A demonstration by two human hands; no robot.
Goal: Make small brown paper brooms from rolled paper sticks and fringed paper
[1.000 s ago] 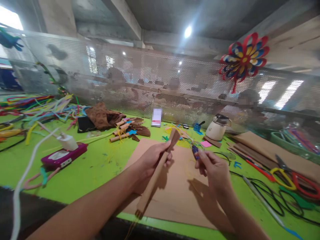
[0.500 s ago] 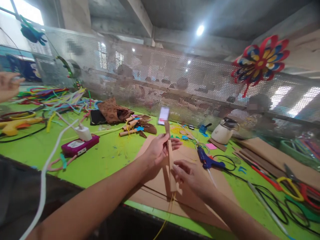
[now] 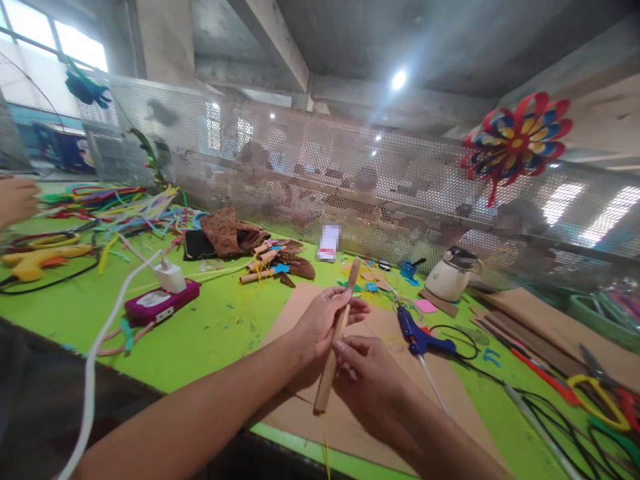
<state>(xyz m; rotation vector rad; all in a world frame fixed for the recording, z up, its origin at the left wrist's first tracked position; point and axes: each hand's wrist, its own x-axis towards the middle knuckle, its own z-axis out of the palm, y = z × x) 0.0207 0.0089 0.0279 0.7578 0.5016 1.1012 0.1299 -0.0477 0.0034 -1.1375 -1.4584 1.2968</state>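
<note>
A long, narrow tube of rolled brown paper (image 3: 325, 390) slants across the middle, its lower end toward me. Yellow string (image 3: 326, 437) hangs from that end. My left hand (image 3: 317, 323) grips the upper part, thumb on top, with a flat brown strip (image 3: 355, 275) sticking out beyond the fingers. Lower down, my right hand (image 3: 367, 367) pinches the side of the tube between thumb and fingers. Beneath both hands lies a sheet of brown paper (image 3: 293, 313) on the green table (image 3: 200, 353).
A blue glue gun (image 3: 417, 337) and scissors (image 3: 600, 400) lie to the right, near a white jug (image 3: 450, 273). Finished-looking paper rolls (image 3: 260, 275) and a purple power strip (image 3: 163, 301) sit left. Another person's hand (image 3: 17, 200) shows at the far left.
The tube's lower end has swung left and toward me, so it slants more. My right hand has shifted to pinch it nearer my left hand. The view has tilted slightly.
</note>
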